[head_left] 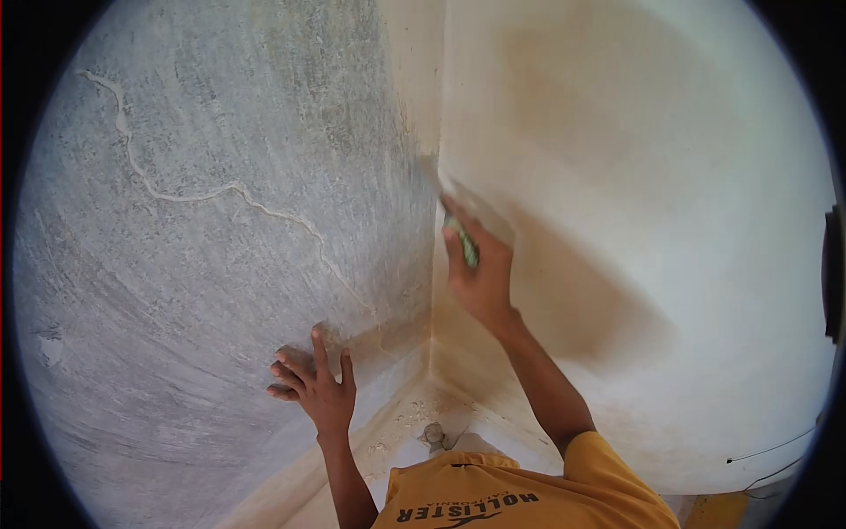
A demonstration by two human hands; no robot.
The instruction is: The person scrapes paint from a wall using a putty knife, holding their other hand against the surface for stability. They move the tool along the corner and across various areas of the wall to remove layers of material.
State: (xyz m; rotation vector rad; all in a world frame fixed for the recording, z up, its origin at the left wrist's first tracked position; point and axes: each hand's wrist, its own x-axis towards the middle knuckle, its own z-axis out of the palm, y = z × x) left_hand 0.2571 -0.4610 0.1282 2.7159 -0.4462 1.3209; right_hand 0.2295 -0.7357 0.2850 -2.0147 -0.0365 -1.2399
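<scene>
My right hand (486,273) is closed around a scraper, its green handle (466,247) showing between thumb and fingers. The blade end is blurred by motion and points up into the corner where the two walls meet. Fingers spread, my left hand (324,390) rests against the lower part of the grey, scratched wall (220,264) and holds nothing. A pale, jagged crack line (233,187) runs down this wall toward the corner, to the right of and above that hand.
A smooth cream wall (661,247) rises on the right. Crumbs of debris (421,410) lie on the floor at the corner, close to my foot (434,434). Thin wires (771,448) stick out at lower right, above a yellow object (716,511). A dark fixture (832,273) sits at the right edge.
</scene>
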